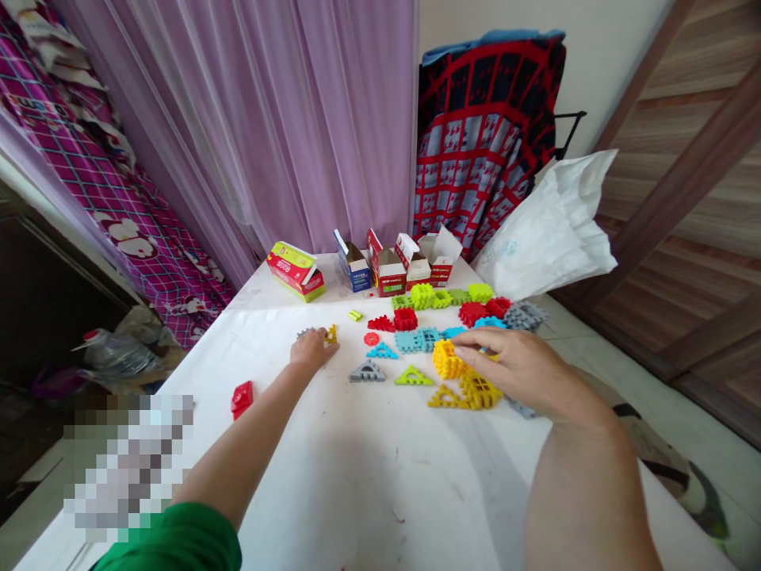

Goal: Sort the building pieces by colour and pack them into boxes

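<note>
On the left part of the white table, my left hand (311, 351) is closed on a small yellow toothed building block (331, 334). A grey block (304, 333) shows just past its knuckles, and its fingertips are partly hidden. Over at the right, my right hand (514, 365) has its fingers and thumb on a bright yellow cube-shaped block (447, 361). Darker yellow blocks (469, 394) lie beneath that hand. Between the hands are a grey triangular block (367, 371), a green triangular block (414, 376), a blue triangular block (381, 351) and a red round piece (372, 339).
Several opened small boxes (389, 277) stand along the far edge, with a red and green box (296, 272) at their left. Green blocks (422, 296), red blocks (474, 314), blue blocks (425, 341) and grey blocks (525, 316) spread rightward. A red object (242, 400) lies left; a white bag (547, 226) leans behind.
</note>
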`<state>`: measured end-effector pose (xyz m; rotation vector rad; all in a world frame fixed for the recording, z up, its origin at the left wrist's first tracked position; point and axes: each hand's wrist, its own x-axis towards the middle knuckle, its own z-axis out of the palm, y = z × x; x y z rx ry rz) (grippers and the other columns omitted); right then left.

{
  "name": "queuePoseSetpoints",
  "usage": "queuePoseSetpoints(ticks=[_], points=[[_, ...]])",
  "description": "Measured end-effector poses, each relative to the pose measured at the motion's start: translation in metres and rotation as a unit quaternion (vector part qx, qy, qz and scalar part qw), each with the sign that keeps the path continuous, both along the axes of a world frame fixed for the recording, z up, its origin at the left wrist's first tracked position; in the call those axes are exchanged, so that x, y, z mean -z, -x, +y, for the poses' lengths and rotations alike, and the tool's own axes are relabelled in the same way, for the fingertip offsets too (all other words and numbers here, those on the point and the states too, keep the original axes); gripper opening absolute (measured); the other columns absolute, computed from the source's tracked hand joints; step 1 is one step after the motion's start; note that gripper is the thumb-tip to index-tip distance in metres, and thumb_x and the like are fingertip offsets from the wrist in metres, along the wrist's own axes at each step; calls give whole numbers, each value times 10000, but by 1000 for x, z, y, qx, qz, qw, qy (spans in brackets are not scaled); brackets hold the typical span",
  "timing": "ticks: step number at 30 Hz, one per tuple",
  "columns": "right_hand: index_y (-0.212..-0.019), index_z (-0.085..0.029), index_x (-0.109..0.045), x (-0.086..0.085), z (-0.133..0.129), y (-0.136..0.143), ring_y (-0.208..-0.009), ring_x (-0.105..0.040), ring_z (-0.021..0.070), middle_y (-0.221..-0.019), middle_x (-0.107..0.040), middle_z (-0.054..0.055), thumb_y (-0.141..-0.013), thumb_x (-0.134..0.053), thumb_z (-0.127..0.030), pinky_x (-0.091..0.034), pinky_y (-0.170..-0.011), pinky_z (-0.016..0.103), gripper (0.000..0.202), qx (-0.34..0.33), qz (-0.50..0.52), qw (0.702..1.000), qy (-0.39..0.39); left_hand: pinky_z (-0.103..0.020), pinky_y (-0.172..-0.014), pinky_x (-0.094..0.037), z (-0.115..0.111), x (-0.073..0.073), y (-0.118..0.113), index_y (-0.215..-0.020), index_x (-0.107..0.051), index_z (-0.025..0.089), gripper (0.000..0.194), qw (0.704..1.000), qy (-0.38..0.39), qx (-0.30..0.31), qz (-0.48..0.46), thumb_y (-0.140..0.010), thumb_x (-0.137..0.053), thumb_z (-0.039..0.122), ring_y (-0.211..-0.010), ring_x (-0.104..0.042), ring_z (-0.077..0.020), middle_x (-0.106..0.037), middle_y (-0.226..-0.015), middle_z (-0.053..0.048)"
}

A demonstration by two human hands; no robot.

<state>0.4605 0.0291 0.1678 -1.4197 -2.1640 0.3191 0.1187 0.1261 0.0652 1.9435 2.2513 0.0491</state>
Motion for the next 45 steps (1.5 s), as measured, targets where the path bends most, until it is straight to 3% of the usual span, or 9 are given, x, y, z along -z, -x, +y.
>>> queuePoseSetpoints(ticks=[9,14,21,25,27,31,34,38,45], points=[[-942,-267,-746,0,7,1,-798,-675,167,-936,-752,-6,-860,-507,-352,-468,-678,248,267,-7,0,1000,7,-398,-807,-483,13,-1,-12,-1048,-643,197,458,999,30,-6,22,-756,-564,541,-1028,-628,-327,-665,-1127,-161],[-975,-259,-735,-1,6,3,-849,-673,179,-982,-746,7,-864,-502,-344,-463,-721,256,271,-1,-13,1000,7,-329,-791,-487,14,-1,5,-865,-667,229,187,999,21,-20,-39,-711,-635,331,-955,-652,-259,-710,-987,-72],[-993,-247,-716,-4,4,18,-854,-658,185,-983,-736,24,-873,-481,-334,-436,-705,256,278,-20,-38,999,29,-366,-896,-488,-25,-6,28,-831,-630,199,122,977,-91,-34,-187,-720,-606,241,-1024,-625,-242,-608,-1162,-92],[-937,-249,-713,-3,2,40,-831,-650,176,-909,-730,17,-874,-498,-340,-418,-681,245,242,-58,-56,995,52,-285,-715,-556,-60,-7,21,-939,-595,186,239,938,-105,-27,-330,-826,-529,386,-962,-661,-198,-639,-1103,-83],[-947,-248,-714,3,2,56,-834,-652,175,-919,-730,21,-870,-514,-342,-429,-704,247,234,-80,-41,994,58,-234,-652,-555,-79,-5,8,-982,-585,191,308,903,-94,-23,-420,-875,-467,455,-922,-680,-166,-668,-1040,-67],[-1109,-238,-679,29,4,90,-870,-667,192,-1036,-726,54,-845,-550,-334,-471,-779,283,309,-91,59,991,75,-160,-612,-527,-108,0,-31,-940,-616,190,275,628,0,-85,-773,-753,-707,370,-904,-679,-133,-672,-1063,-61],[-1095,-214,-684,54,4,103,-863,-677,204,-1017,-734,68,-831,-558,-345,-498,-775,308,320,-36,148,982,110,-174,-660,-526,-120,4,-62,-918,-636,189,308,556,38,-81,-826,-690,-778,340,-858,-666,-116,-681,-990,-41],[-958,-203,-716,72,-4,95,-817,-673,188,-890,-745,36,-799,-565,-294,-514,-753,303,238,-13,244,962,125,-192,-674,-495,-129,5,-87,-881,-653,181,403,584,63,-54,-807,-601,-828,412,-787,-629,-102,-671,-893,-23],[-963,-208,-748,69,-18,60,-894,-670,196,-997,-737,58,-819,-535,-268,-508,-813,325,264,-46,154,980,118,-183,-522,-418,-130,-3,-83,-965,-661,210,431,751,30,-10,-659,-638,-743,479,-683,-575,-98,-633,-791,12]])
